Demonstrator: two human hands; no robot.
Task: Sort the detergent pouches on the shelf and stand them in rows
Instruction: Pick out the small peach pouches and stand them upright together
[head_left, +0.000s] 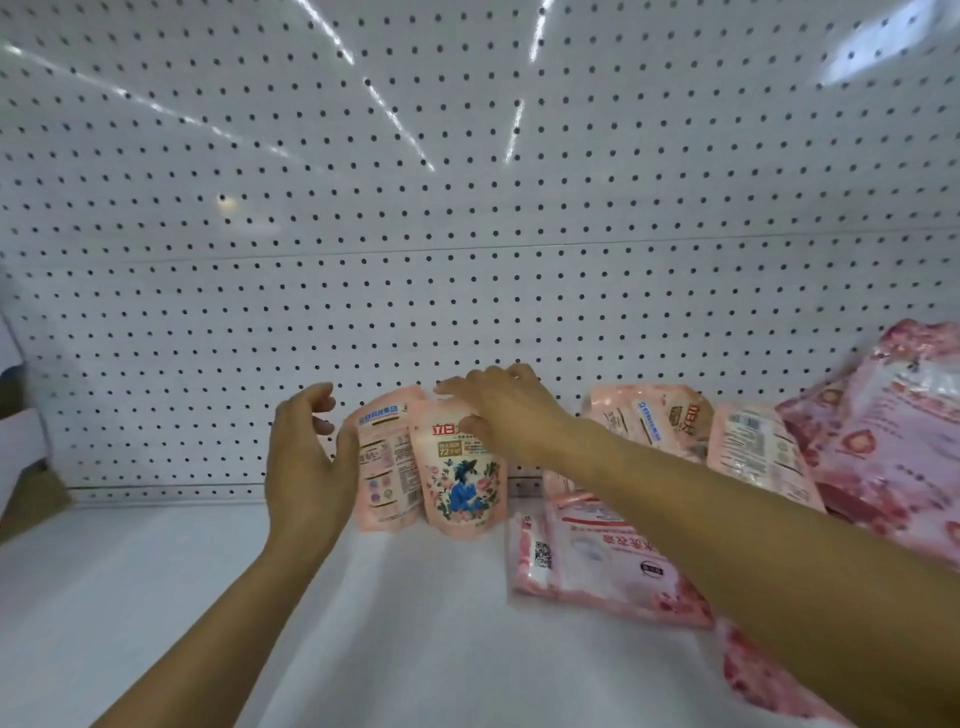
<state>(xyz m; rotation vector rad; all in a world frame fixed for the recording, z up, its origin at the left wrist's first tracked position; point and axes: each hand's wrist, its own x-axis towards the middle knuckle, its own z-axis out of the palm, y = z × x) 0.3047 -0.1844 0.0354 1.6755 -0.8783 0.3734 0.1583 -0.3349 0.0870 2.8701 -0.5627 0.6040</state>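
Observation:
Two small pink detergent pouches stand side by side against the pegboard. One pouch (387, 467) shows its printed back; the other pouch (460, 480) shows a blue figure among flowers. My right hand (506, 410) rests on the top edge of the flowered pouch, fingers and thumb pinching it. My left hand (306, 457) hovers just left of the back-facing pouch, fingers curled apart, holding nothing. A flat pink pouch (597, 564) lies on the shelf under my right forearm. More small pouches (649, 415) lean at the back right.
The white shelf (156, 582) stretches left and toward me. A white pegboard (467, 208) forms the back wall. Large pink patterned bags (898, 415) pile up at the right edge, and another bag (769, 680) lies at the lower right. Cardboard (31, 493) shows at the far left.

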